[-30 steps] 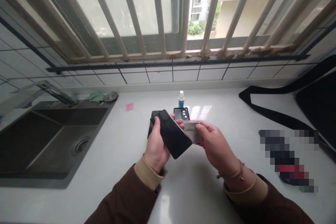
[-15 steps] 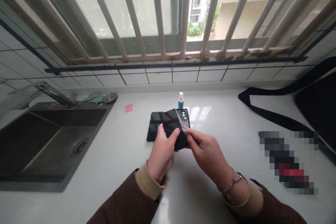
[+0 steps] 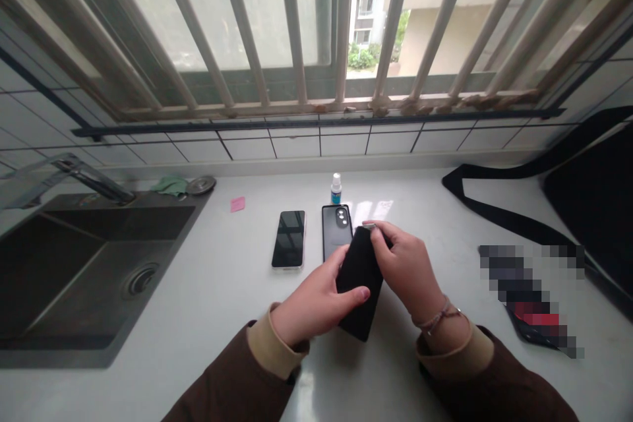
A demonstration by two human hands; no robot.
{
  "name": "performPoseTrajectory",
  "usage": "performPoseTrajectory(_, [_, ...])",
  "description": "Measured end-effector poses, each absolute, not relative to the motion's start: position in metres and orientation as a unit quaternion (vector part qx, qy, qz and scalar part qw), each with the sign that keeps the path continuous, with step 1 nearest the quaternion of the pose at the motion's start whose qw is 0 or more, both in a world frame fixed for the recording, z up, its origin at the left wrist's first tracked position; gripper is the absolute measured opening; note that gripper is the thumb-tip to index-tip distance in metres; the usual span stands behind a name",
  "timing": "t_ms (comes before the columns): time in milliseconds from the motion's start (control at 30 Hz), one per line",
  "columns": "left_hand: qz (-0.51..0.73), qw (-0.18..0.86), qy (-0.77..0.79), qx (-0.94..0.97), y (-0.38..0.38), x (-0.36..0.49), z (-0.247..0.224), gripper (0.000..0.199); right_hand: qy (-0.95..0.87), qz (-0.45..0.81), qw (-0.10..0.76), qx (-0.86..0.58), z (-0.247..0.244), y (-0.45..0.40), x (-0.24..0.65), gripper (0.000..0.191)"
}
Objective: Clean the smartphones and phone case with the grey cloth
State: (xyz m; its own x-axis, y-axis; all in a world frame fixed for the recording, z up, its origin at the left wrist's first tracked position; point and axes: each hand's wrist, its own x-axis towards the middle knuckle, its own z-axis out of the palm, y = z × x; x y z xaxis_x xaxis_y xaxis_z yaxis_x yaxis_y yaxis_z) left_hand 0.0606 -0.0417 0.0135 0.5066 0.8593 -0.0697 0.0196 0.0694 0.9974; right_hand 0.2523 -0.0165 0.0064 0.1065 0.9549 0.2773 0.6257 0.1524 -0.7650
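A black smartphone [image 3: 360,264] is held tilted above the counter, its dark face towards me. My left hand [image 3: 316,297] wraps around its left side, thumb lying across the lower part. At the phone's top edge, my right hand [image 3: 408,257] pinches a small light-grey scrap [image 3: 368,225] that looks like a cloth, mostly hidden by the fingers. Just left of the held phone lies a dark phone case [image 3: 332,231] with camera openings, partly covered by my left hand. Farther left, another smartphone [image 3: 288,239] rests face up. A small white spray bottle [image 3: 336,190] stands behind the case.
A dark sink [image 3: 119,224] with a faucet [image 3: 93,178] is at the left. A green cloth [image 3: 169,186] and a metal drain cover [image 3: 200,185] lie at its back rim. A pink note [image 3: 238,204] is on the counter. A black strap [image 3: 499,211] and a blurred-out item [image 3: 524,297] lie at right.
The held phone has moved right and towards me, and turned more upright lengthwise, uncovering the case and the other phone. My right hand has shifted from its side to its top edge.
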Motion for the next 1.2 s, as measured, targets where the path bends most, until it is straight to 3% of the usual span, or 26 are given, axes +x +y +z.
performPoseTrajectory(167, [0.299,0.663,0.352,0.588,-0.04,0.058,0.016,0.056,-0.691,0.173,0.385,-0.587,0.008,-0.018,0.251,0.033])
performPoseTrajectory(367, [0.29,0.726,0.336,0.525,-0.04,0.057,0.017,0.046,-0.689,0.205,0.435,-0.542,0.01,-0.021,0.251,0.031])
performPoseTrajectory(600, [0.354,0.798,0.333,0.356,-0.042,0.06,0.015,0.075,-0.472,0.389,0.569,-0.55,0.003,-0.016,0.251,0.035])
performPoseTrajectory(800, [0.373,0.835,0.279,0.294,-0.044,0.071,0.006,0.073,-0.247,0.518,0.676,-0.462,-0.001,-0.016,0.231,0.033])
performPoseTrajectory(1200, [0.402,0.788,0.317,0.343,-0.047,0.078,0.0,0.078,-0.223,0.579,0.641,-0.452,-0.003,-0.017,0.23,0.05])
